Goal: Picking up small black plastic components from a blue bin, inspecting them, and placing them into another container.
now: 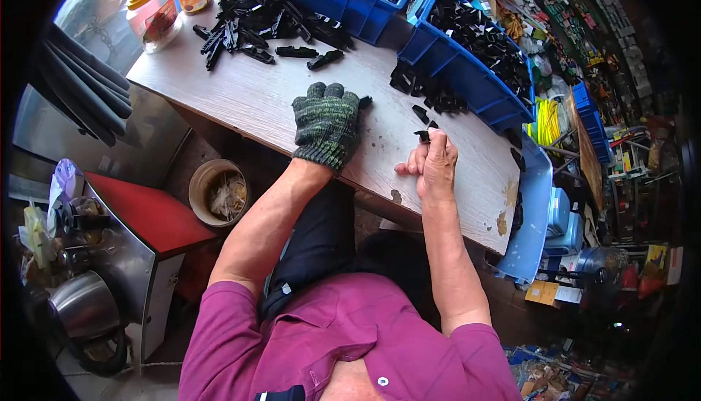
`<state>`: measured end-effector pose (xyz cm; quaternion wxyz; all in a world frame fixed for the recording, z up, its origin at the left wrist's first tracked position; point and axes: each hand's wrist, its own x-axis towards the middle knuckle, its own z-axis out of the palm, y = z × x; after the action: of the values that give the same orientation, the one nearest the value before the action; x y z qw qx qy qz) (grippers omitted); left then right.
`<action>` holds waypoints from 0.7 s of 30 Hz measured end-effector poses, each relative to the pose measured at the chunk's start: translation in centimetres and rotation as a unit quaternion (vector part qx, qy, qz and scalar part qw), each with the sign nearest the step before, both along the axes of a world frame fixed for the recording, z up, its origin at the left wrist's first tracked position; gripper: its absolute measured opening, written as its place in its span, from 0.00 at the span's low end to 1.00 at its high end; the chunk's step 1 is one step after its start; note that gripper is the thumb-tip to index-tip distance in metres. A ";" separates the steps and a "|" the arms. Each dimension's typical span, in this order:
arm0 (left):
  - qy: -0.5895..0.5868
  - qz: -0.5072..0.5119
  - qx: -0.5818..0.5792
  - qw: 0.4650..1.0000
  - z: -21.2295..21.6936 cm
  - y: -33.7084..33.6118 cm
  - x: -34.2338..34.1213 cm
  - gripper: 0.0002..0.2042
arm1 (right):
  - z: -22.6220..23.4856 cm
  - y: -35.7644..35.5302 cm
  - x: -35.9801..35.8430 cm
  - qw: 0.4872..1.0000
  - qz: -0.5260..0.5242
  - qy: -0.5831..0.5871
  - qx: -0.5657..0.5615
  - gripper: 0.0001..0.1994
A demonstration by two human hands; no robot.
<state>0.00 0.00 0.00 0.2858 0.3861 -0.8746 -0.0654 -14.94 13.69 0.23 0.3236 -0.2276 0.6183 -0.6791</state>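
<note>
My left hand [326, 125], in a dark green and black knit glove, rests on the pale wooden table [241, 113] with its fingers curled. A black plastic part [365, 102] pokes out beside its thumb side; most of it is hidden. To the right, my bare right hand [438, 164] pinches a small black plastic piece [422, 136] between thumb and finger, above the tabletop. Just beyond those fingertips lies another small black piece [420, 114]. A pile of long black plastic parts [255, 25] covers the far left, with two single parts [297, 52] near it.
Blue bins [467, 72] of black parts stand along the far and right sides. Jars [153, 16] sit at the far left corner. Below the table's left edge are a bucket [197, 191] and a red-topped cabinet [146, 207]. A light blue tub [531, 215] adjoins the right end.
</note>
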 end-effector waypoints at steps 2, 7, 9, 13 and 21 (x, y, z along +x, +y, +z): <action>-0.004 -0.040 0.000 0.999 0.3 0.4 -0.2 0.10 | 0.5 0.1 0.1 0.999 -0.030 -0.029 -0.008 0.15; 0.218 -0.226 0.154 0.937 -0.4 3.2 -0.2 0.07 | 1.0 -0.4 1.5 0.993 -0.099 -0.056 -0.030 0.16; 0.245 -0.283 0.176 0.910 -0.5 4.2 -0.9 0.12 | 1.1 -0.2 1.5 0.990 -0.118 -0.063 -0.034 0.16; 0.208 -0.278 0.272 0.898 0.2 5.2 -1.5 0.11 | 0.9 -0.4 2.0 0.987 -0.162 -0.013 -0.020 0.16; 0.171 -0.239 0.288 0.912 -0.4 5.0 -2.7 0.12 | -0.4 0.4 1.4 0.988 -0.108 0.105 -0.039 0.13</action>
<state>-2.71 5.03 -0.41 0.2832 0.2144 -0.8218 -0.4454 -13.57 14.06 -0.15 0.1724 -0.2416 0.6429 -0.7061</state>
